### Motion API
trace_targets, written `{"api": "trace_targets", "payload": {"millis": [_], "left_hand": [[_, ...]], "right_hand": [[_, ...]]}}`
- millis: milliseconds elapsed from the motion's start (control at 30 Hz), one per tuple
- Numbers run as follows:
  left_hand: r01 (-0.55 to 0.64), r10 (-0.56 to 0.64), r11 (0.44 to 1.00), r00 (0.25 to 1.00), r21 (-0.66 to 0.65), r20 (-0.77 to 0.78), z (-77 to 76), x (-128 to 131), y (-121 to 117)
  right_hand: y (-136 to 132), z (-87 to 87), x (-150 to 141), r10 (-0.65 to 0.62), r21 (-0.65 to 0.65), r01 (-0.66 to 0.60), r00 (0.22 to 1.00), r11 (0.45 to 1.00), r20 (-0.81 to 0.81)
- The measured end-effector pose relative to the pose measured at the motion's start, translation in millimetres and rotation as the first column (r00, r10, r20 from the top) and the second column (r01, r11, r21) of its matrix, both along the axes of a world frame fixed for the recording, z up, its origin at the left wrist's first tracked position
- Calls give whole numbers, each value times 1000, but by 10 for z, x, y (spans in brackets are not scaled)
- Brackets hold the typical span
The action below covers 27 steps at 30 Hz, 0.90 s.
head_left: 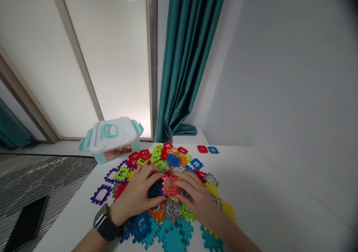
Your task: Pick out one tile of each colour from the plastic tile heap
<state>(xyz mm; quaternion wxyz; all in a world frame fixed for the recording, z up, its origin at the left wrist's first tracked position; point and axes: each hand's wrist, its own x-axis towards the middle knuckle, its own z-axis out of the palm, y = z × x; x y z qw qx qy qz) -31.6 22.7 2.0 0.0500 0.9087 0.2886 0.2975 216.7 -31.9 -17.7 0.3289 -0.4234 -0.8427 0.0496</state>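
Note:
Between my two hands is a pink interlocking plastic tile (pixel 169 185) with a window-like lattice, and yellow-green shows through its openings. My left hand (pixel 142 188) grips its left side, thumb below and fingers above. From the other side, the fingers of my right hand (pixel 194 192) hold its right edge. Whether further tiles are joined behind the pink one, I cannot tell. Under and around both hands spreads a pile of loose tiles, among them turquoise tiles (pixel 173 239) nearest me, dark blue tiles (pixel 141 226) by my left wrist and yellow tiles (pixel 228 210) beyond my right hand.
A lidded storage box (pixel 116 134) with turquoise handles stands at the back left of the white table (pixel 268 207). One red tile (pixel 202 148) and one blue tile (pixel 213 150) lie apart at the back. A black phone-like slab (pixel 26 224) is at lower left.

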Motion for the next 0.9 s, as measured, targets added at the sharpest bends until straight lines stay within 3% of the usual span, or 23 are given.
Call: {"api": "trace_targets", "payload": {"millis": [367,633,900], "left_hand": [[-28,26,997,999,73,35,-56,24,7],[-11,7,998,997,55,76,-84,87,-33],[13,-17,999,993,40,117,-103,162,-52]], "right_hand": [[-52,20,-88,-113,155,107,993,982,34],[-78,15,-145,-140,182,136,990,974,9],[-92,59,-139,-189,357,163,981,920,38]]}}
